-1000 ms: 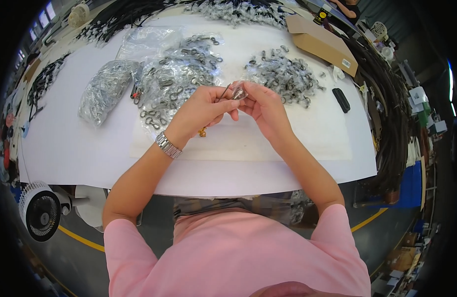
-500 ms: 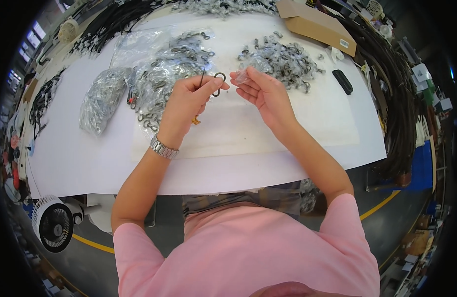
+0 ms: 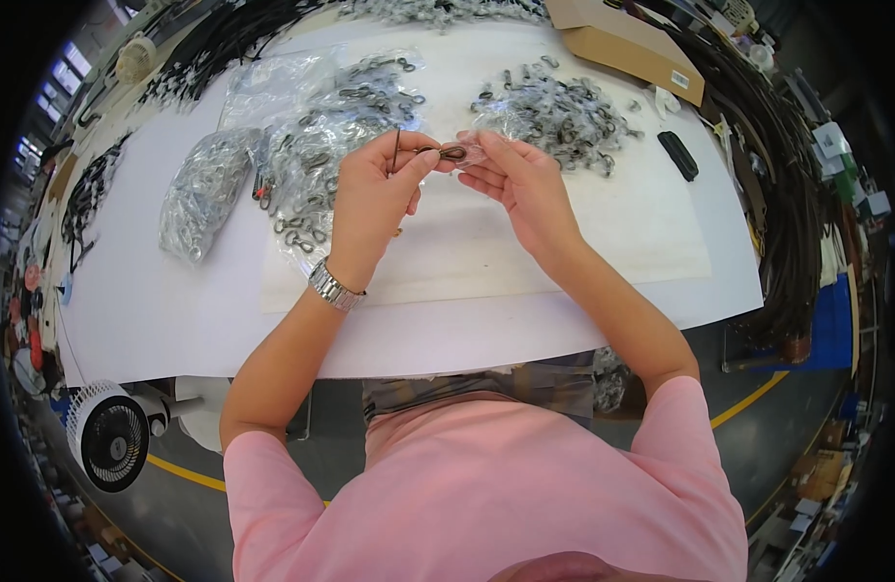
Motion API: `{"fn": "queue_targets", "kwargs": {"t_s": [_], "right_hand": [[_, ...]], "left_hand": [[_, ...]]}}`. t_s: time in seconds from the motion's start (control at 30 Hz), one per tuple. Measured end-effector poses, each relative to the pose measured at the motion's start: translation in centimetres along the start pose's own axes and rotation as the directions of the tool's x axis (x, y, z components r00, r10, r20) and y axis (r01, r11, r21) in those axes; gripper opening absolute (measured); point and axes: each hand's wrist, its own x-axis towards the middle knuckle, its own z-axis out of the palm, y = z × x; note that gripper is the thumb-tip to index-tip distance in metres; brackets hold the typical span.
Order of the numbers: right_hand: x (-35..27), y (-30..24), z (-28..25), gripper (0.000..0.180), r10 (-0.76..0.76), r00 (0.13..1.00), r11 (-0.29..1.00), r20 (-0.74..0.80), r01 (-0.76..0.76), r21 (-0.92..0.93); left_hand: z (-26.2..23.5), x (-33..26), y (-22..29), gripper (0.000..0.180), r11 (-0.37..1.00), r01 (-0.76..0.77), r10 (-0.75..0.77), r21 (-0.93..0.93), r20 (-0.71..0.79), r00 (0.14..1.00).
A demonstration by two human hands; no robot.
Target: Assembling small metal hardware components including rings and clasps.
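Observation:
My left hand is closed, pinching a dark metal hook with a rounded loop between thumb and fingers. A thin dark rod sticks up from the same hand. My right hand meets it from the other side, fingers closed on a small clear plastic sleeve. The loop end of the hook lies at the mouth of the sleeve; how far inside, I cannot tell. Behind my left hand spreads a pile of loose metal hooks. Behind my right hand lies a heap of hooks in clear sleeves.
A full clear plastic bag sits left on the white-covered table. To the right lie a black elongated object and an open cardboard box. Black cords cover the far left; a fan stands below the left edge.
My hands have come together. The hook has turned from upright to lying sideways, and its loop has moved right to the plastic sleeve in my right hand.

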Motion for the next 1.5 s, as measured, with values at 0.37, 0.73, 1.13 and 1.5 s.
{"fn": "queue_targets", "kwargs": {"t_s": [0.37, 0.73, 1.13, 1.5], "right_hand": [[0.3, -0.6, -0.7, 0.034, 0.009, 1.000, 1.000, -0.028, -0.008, 0.011], [0.2, -0.5, -0.4, 0.032, -0.015, 1.000, 1.000, -0.002, 0.015, -0.006], [0.5, -0.2, -0.4, 0.025, -0.118, 0.992, 0.991, -0.043, 0.115, -0.072], [0.3, -0.2, 0.0, 0.025, -0.145, 0.988, 0.985, -0.057, 0.139, -0.107]], "left_hand": [[-0.7, 0.3, 0.2, 0.015, 0.985, -0.046, 0.044, 0.169, 0.016, 0.999], [-0.1, 0.0, 0.4, 0.014, 0.985, -0.033, 0.031, 0.172, 0.015, 0.999], [-0.1, -0.3, 0.7, 0.015, 0.993, -0.050, 0.047, 0.106, 0.026, 0.999], [-0.3, -0.2, 0.7, 0.014, 0.994, -0.027, 0.026, 0.106, 0.007, 1.000]]}}
